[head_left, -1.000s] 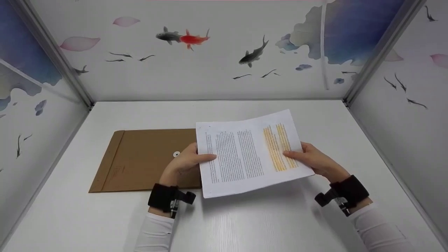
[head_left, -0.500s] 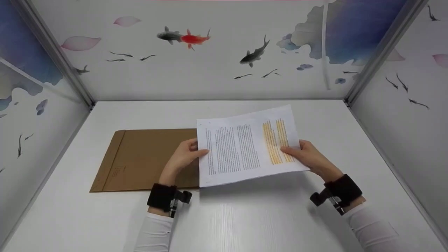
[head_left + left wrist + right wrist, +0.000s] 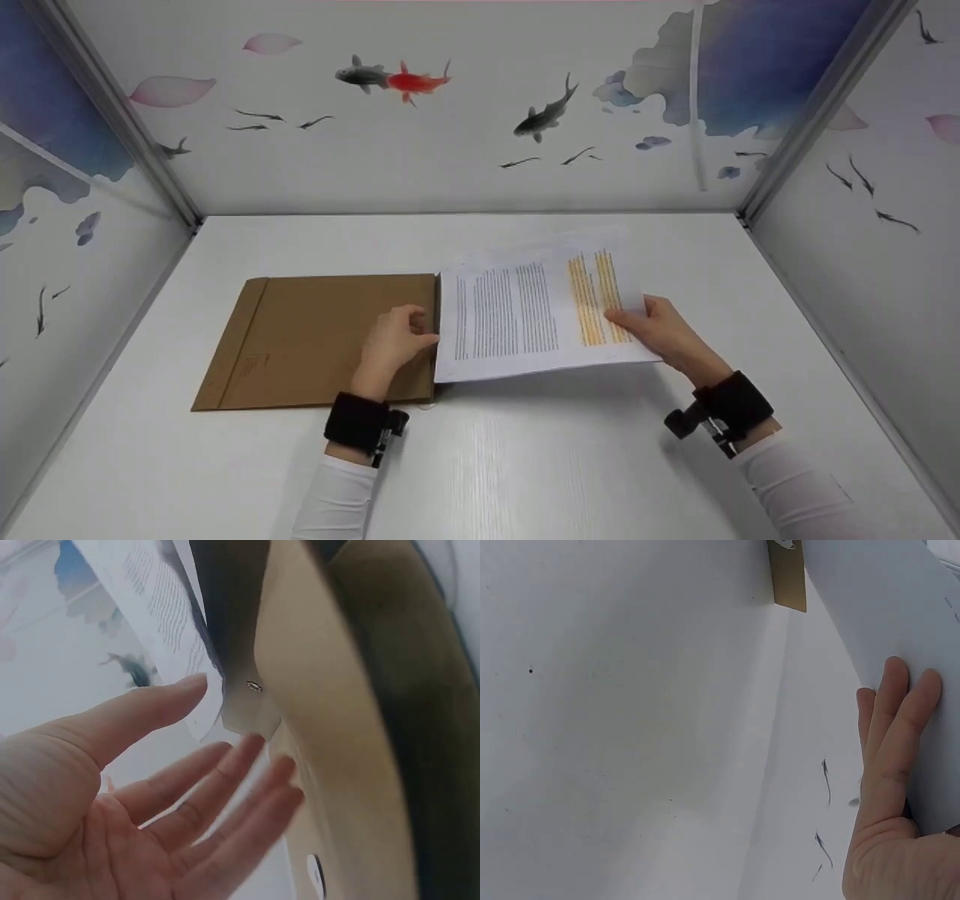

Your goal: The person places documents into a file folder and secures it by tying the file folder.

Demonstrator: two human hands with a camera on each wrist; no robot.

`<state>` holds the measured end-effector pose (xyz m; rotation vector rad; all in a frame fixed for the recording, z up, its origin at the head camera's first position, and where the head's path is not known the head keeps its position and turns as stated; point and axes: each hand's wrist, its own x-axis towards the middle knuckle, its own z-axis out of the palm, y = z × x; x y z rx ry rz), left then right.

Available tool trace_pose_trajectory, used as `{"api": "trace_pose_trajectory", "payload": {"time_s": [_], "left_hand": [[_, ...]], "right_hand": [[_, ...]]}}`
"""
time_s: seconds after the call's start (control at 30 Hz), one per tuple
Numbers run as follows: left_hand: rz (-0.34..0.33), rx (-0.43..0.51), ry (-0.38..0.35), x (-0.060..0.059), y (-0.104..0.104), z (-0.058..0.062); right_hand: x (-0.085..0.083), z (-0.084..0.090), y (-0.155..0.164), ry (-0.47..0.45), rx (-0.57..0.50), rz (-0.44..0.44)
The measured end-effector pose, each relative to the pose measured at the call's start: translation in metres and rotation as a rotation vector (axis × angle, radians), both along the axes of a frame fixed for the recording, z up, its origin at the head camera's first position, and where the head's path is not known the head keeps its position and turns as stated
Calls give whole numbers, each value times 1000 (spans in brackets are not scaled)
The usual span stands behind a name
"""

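Note:
My right hand (image 3: 670,335) pinches the right end of a stack of printed paper (image 3: 517,322), thumb on top over orange-highlighted lines. From below, the right wrist view shows its fingers (image 3: 900,727) lying along the underside. The stack's left edge is right at the mouth of a brown paper document envelope (image 3: 315,322), which lies flat. My left hand (image 3: 390,341) is over that end of the envelope, thumb and fingers apart, holding nothing. In the left wrist view the envelope's mouth gapes beside the left hand, and a white button (image 3: 316,876) shows on its outside.
A white table (image 3: 525,465) lies beneath everything. White panels (image 3: 450,165) painted with fish and petals stand at the back and both sides. Each wrist wears a black camera strap, the left one (image 3: 356,426) close to the envelope's front edge.
The left hand has let go of the paper's left edge and shifted onto the envelope's end. The stack has tilted up and away slightly, while the right hand keeps its grip.

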<state>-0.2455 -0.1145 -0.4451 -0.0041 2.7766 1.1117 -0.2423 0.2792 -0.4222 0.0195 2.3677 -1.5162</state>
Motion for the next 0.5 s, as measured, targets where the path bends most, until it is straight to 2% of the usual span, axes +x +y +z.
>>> {"api": "trace_pose_trajectory", "payload": {"time_s": [0.2,0.37,0.5], "left_hand": [[-19,-264,-21,7,12,2],[-19,-373,-26,11,19,-1],[14,-417,-22,13,23,-2]], "right_hand": [[2,-3,-1,48,-12,1],[3,-7,-5,54,16,-15],[6,-10,-8,35,24,-36]]}}
